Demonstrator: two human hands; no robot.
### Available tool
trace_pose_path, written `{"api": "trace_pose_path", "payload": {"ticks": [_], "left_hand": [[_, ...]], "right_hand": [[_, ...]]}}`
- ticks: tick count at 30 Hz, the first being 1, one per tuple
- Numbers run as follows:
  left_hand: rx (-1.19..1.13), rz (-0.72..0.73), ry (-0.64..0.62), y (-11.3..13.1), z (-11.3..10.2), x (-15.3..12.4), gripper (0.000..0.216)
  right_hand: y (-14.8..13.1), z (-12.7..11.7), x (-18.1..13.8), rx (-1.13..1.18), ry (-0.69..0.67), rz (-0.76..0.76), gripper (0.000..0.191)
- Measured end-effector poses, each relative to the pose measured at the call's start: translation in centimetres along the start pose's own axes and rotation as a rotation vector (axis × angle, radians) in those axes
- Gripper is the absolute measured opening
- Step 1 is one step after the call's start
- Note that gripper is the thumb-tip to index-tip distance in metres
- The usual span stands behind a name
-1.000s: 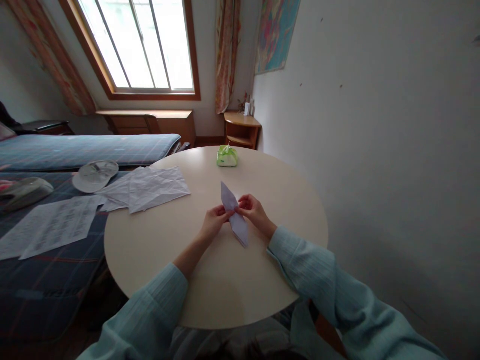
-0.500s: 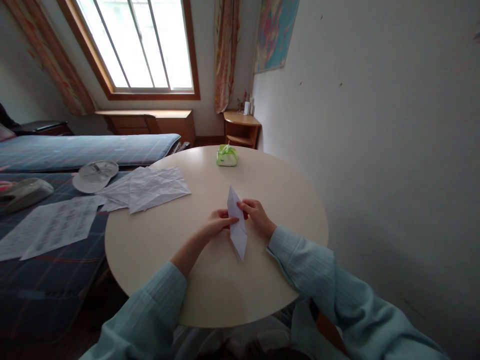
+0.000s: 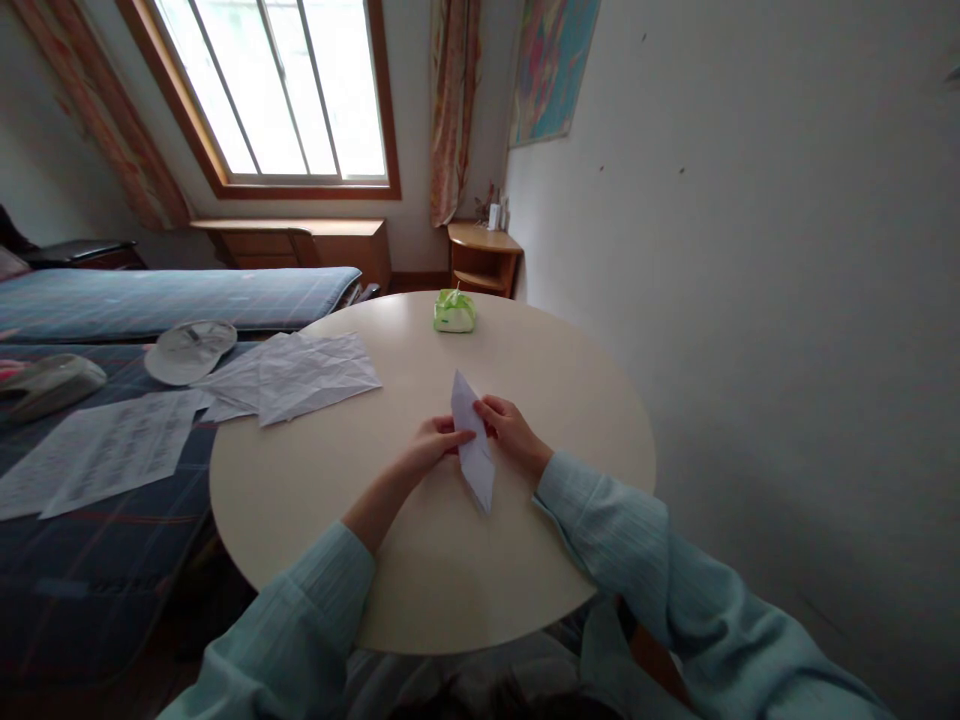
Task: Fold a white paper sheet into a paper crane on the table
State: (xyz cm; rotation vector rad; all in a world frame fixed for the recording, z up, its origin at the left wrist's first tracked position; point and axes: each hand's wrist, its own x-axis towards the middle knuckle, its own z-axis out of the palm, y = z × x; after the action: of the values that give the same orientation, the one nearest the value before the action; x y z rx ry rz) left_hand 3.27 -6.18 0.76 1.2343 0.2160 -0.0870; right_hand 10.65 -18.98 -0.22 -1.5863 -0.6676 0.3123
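Note:
A narrow folded sheet of white paper [image 3: 474, 465], pointed at both ends, is held over the round cream table [image 3: 315, 510]. My left hand [image 3: 433, 442] pinches it at its left edge, with the thumb lying across its face. From the other side, my right hand [image 3: 512, 430] grips the upper right edge between thumb and fingers. Some of the fingertips of both hands are hidden behind the paper. Its long axis tilts slightly, the top end leaning left.
Creased white sheets [image 3: 315, 375] lie on the table's left side, overhanging toward a plaid bed [image 3: 187, 510]. Printed pages [image 3: 112, 450] and a white cap [image 3: 191, 350] rest on the bed. A green tissue pack [image 3: 454, 312] stands at the table's far side. A white wall [image 3: 787, 350] rises on the right.
The folded paper has tilted a little, its top end shifting left and its lower tip rising slightly to the right. Both hands keep their hold.

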Motion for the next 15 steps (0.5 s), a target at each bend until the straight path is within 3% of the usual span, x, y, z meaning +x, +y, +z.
{"api": "trace_pose_path", "payload": {"ticks": [6, 11, 15], "left_hand": [[-0.116, 0.104, 0.223, 0.00, -0.65, 0.44, 0.030], [-0.118, 0.129, 0.217, -0.16, -0.82, 0.50, 0.032], [-0.108, 0.147, 0.219, -0.23, -0.73, 0.43, 0.035]], "right_hand": [[-0.13, -0.08, -0.03, -0.220, -0.137, -0.004, 0.041], [-0.39, -0.10, -0.16, -0.285, -0.114, -0.062, 0.037], [-0.53, -0.02, -0.23, -0.337, -0.009, -0.121, 0.029]]}}
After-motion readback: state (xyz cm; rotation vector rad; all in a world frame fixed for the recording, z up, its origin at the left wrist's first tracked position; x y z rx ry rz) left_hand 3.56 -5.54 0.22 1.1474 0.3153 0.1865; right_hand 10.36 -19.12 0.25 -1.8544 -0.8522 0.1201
